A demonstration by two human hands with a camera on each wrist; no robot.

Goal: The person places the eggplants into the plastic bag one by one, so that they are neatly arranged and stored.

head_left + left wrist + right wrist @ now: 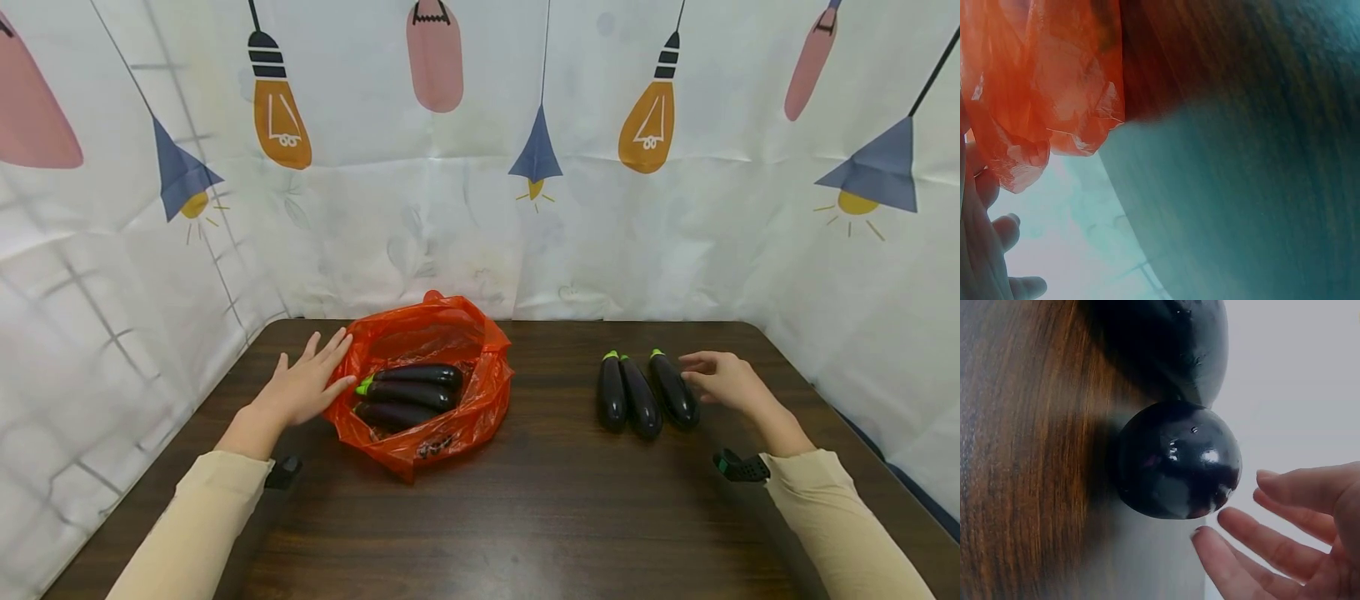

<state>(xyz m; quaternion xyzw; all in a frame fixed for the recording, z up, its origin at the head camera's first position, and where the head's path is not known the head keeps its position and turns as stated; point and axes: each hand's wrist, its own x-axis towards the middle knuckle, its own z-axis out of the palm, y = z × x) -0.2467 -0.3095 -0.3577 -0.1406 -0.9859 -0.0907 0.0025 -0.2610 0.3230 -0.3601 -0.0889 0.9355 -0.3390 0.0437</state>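
Observation:
An orange-red plastic bag lies with its mouth open on the left half of the table. Inside it are three dark purple eggplants, side by side. My left hand is spread at the bag's left edge, fingers extended along the plastic. To the right, three more eggplants lie in a row, green stem ends pointing away. Just right of the rightmost eggplant is my right hand, its fingers loosely bent. The right wrist view shows a gap between those fingertips and the eggplant's rounded end.
Everything stands on a dark brown wooden table. A white curtain printed with lamps and bulbs hangs behind and along both sides. Dark straps sit at the wrists.

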